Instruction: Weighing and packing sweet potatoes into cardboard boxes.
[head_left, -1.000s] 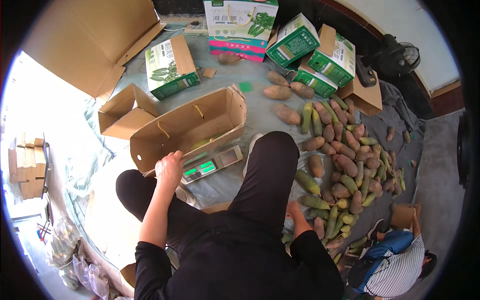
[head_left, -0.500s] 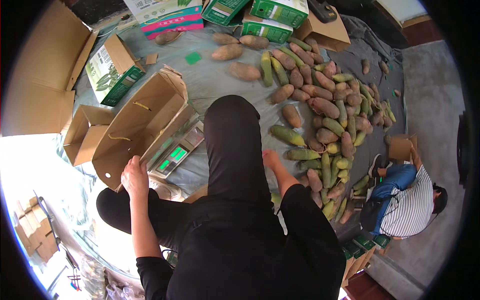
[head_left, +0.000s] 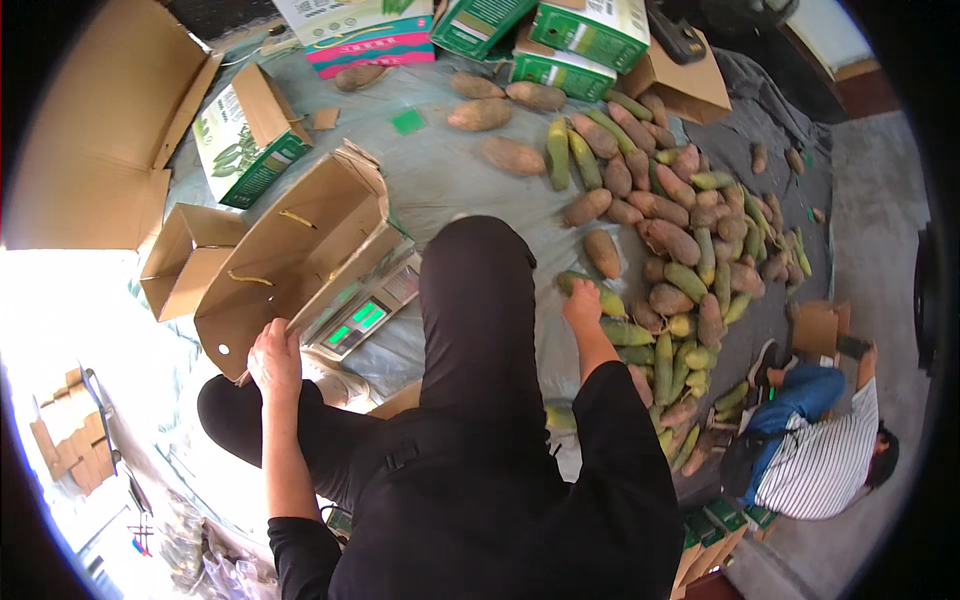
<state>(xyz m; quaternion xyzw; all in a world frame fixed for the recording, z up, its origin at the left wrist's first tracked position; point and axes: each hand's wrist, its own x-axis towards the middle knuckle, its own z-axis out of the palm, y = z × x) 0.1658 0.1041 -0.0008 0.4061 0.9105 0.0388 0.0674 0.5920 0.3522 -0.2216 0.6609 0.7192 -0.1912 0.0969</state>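
Meanwhile: Box Steadied, Cob Reached For

An open brown cardboard box (head_left: 300,255) is seen lying on its side on the grey sheet (head_left: 440,190), resting over a digital scale (head_left: 365,315) with a green display. Its near lower edge is gripped by the left hand (head_left: 273,358), whose fingers are curled over the cardboard. The left forearm is extended forward from the lower edge of the view, past the raised knee in black trousers.

The right hand (head_left: 582,305) is stretched out to the other side of the knee and is laid on a green corn cob (head_left: 598,293) at the near edge of the pile of corn and sweet potatoes (head_left: 680,250). Whether the fingers are closed on the cob cannot be told. The two hands are held well apart, with the knee between them.

A second person in a striped shirt (head_left: 825,455) is crouched beyond the pile, at the right.
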